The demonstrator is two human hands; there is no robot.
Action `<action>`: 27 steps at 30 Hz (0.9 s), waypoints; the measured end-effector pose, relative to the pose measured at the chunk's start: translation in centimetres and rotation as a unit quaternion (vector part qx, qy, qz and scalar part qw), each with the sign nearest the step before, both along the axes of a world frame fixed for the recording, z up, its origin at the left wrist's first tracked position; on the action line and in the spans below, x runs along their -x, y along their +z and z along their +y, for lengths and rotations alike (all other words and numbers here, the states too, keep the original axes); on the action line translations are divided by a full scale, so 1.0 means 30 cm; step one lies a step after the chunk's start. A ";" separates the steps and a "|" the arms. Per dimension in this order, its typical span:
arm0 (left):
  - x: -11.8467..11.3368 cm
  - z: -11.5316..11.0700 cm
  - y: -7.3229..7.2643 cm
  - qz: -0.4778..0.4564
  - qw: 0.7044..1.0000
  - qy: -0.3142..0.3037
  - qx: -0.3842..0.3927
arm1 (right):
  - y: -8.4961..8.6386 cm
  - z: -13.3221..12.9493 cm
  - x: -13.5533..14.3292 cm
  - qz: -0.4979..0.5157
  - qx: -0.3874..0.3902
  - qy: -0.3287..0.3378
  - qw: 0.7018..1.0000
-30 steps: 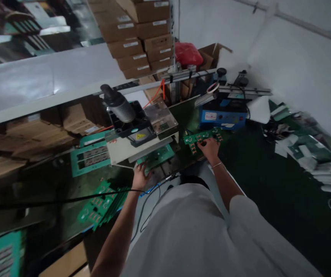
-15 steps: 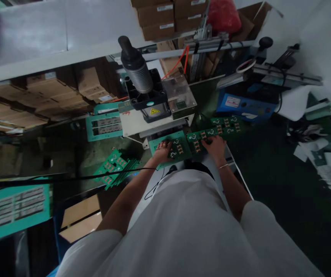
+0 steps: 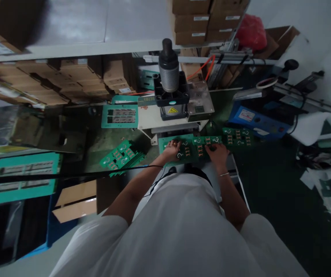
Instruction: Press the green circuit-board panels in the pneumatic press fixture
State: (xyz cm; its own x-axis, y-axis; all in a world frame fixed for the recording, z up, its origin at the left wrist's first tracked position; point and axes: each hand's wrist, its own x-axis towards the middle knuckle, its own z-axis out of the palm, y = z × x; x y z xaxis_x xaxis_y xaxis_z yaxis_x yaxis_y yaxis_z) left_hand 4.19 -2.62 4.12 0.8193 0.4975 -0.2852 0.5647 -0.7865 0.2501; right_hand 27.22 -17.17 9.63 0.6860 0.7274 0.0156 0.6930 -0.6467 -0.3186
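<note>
My left hand [image 3: 172,150] lies with its fingers spread on a green plate [image 3: 164,141] in front of the press [image 3: 171,84]. A green circuit board sits on that plate, partly under the fingers. My right hand [image 3: 218,154] bends its fingers over the near edge of another green board [image 3: 201,151], just right of the plate; its fingertips are too dark to make out fully. Beyond it, to the right, lies one more green board [image 3: 237,137]. A fanned stack of green boards [image 3: 121,156] rests on the bench to the left of my left hand.
A blue machine [image 3: 256,119] stands at the right. Green frames [image 3: 104,115] lie left of the press, with a larger frame [image 3: 54,169] at far left. A black cable [image 3: 76,176] crosses the left side. Cardboard boxes [image 3: 116,75] sit behind, beneath a shelf [image 3: 96,48].
The camera view has turned, so the bench and press appear farther right and more level. The right-hand board now lies closer in line with the plate, my right hand still on it.
</note>
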 end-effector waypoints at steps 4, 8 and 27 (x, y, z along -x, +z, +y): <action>0.145 0.045 0.081 -0.046 0.997 0.050 -0.021 | -0.014 0.000 0.025 -0.009 -0.009 0.008 1.000; 0.490 0.118 0.142 -0.040 0.988 0.138 -0.049 | -0.057 0.023 0.100 -0.025 0.005 0.041 0.999; 0.624 0.150 -0.057 -0.092 0.990 0.104 -0.008 | -0.174 0.246 0.423 -0.033 0.181 0.221 0.958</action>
